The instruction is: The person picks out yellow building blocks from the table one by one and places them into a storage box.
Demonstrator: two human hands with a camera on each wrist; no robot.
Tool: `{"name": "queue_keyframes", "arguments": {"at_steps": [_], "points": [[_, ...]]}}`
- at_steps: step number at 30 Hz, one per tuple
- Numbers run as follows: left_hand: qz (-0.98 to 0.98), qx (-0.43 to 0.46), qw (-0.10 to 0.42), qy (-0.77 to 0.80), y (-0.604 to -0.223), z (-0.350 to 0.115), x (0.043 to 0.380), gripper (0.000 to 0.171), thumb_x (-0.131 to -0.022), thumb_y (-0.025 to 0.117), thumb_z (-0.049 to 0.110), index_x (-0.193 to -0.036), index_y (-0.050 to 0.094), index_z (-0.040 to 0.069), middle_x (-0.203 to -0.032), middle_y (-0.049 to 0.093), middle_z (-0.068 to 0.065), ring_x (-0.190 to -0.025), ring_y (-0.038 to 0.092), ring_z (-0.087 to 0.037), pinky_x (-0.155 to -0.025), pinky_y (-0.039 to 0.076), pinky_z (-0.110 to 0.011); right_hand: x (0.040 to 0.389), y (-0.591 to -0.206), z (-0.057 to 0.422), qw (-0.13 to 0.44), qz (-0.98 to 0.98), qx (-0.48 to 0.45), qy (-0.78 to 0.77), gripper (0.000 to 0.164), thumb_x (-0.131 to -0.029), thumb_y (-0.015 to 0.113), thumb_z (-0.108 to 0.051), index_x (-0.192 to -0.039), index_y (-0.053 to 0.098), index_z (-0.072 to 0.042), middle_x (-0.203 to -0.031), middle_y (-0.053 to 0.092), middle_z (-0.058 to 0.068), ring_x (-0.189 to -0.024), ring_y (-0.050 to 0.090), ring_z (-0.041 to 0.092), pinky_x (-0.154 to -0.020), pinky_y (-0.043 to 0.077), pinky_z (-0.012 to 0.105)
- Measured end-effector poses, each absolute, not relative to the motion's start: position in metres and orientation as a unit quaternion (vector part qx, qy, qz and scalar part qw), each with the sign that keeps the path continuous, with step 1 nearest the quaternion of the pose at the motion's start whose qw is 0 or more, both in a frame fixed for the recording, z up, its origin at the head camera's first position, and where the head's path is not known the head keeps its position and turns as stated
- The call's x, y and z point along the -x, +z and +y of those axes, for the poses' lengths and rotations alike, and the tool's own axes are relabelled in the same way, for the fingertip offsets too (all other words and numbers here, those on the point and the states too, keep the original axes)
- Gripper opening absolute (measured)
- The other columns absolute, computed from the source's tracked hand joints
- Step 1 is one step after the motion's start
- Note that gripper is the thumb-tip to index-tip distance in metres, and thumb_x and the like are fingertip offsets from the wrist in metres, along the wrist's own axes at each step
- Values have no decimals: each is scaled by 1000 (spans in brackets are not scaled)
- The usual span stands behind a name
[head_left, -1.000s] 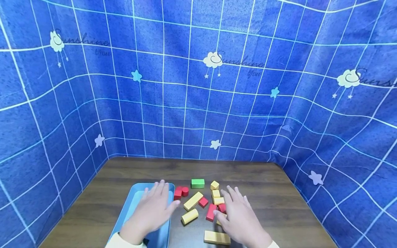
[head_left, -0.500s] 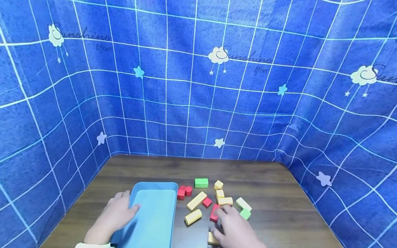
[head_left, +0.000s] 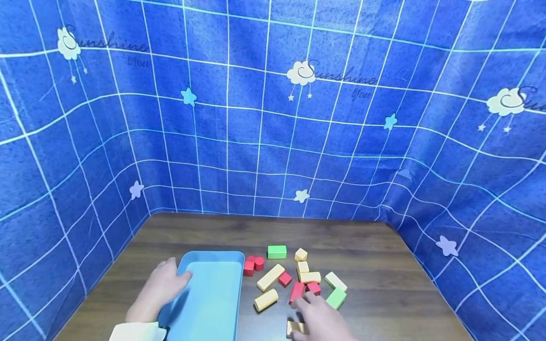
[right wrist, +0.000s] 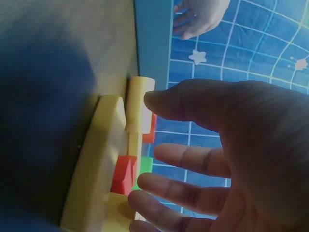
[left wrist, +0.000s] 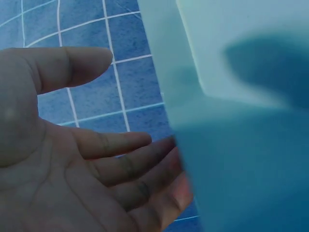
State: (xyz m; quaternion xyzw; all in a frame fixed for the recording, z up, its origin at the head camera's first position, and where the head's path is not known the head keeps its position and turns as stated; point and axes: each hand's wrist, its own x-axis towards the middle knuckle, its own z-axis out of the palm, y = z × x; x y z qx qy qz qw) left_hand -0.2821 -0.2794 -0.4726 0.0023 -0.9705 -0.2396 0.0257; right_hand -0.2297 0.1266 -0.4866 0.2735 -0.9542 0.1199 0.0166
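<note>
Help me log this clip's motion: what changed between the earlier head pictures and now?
The left hand moved left, from over the blue tray to its left edge. The right hand moved toward the person, now partly hiding the nearest yellow block. No grip was visibly taken or released. The tray and other blocks stayed put.

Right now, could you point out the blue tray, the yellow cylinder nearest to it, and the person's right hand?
Blue tray [head_left: 213,293]: head view, on its bare inner floor.
Yellow cylinder [head_left: 266,300]: head view, middle of its curved side.
Right hand [head_left: 322,318]: head view, on the back of the hand.
</note>
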Motion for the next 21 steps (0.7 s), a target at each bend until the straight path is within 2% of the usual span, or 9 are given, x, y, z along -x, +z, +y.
{"name": "queue_keyframes", "arguments": {"at_steps": [7,14,21], "points": [[-972,-5,16,-236,-485,-288,286,80,-92,53,37,-126,25,-29,-127,32,-49,-116,28,-59,-95,29,-68,231,-497,123,32,-950,-288,120,45,-66,80,-42,-105,65,-25,-99,54,-7,-82,51,9,-66,52,34],[-968,-3,12,-251,-493,-287,289,71,-90,55,27,-126,27,-28,-122,38,-48,-111,35,-58,-89,37,-67,232,-504,120,-16,-953,-264,146,46,-60,82,-42,-100,66,-26,-88,52,-12,-74,49,5,-62,49,33],[-968,18,28,-250,-496,-286,290,59,-88,53,15,-124,33,-27,-119,42,-47,-109,38,-58,-88,37,-67,234,-508,120,-35,-951,-263,161,32,-62,82,-37,-88,67,-25,-79,52,-13,-68,47,3,-60,48,29]]}}
